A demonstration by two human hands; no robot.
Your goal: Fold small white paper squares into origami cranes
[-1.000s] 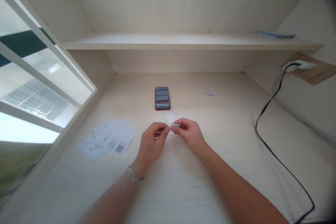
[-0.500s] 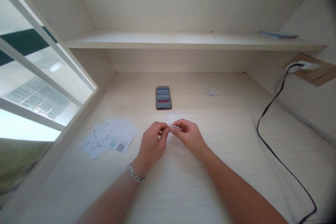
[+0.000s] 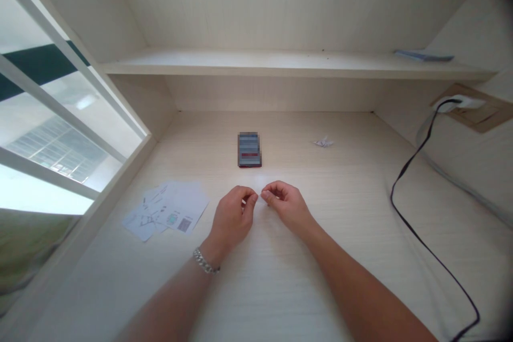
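Silver links make up the bracelet [image 3: 205,261] on the wrist of the left hand [image 3: 233,214], whose thumb and fingertips draw into a narrow pinch just beside the matching pinch of the right hand [image 3: 289,204]; I cannot tell what either one grips. Pale, finely streaked wood grain covers the desk [image 3: 256,288] beneath them. Just beyond the fingers lies a dark rectangular phone [image 3: 249,149], its screen blurred into blocks. Overlapping white paper sheets [image 3: 176,200] fan out near the left hand, printed with a QR code [image 3: 185,225] and lettering too small to read. Farther off sit a spiky folded-paper figure [image 3: 324,142] and a slim black cable [image 3: 404,168].
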